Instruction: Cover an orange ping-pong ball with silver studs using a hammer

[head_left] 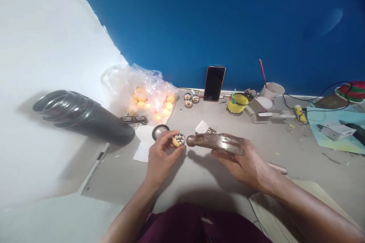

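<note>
Between the thumb and fingers of my left hand is a small yellow ball, partly covered with shiny metal studs that look like thumbtacks. My right hand grips a worn metal hammer by its head. The hammer's rounded end points left, just beside the ball; whether they touch I cannot tell. Behind the hammer lies a small open white box with shiny studs by it. A round dark-rimmed metal disc sits just behind my left hand.
A clear plastic bag of yellow balls and a big dark tube stand at left. Several studded balls lie near the wall. A phone leans there, with a yellow cup and white tub to its right.
</note>
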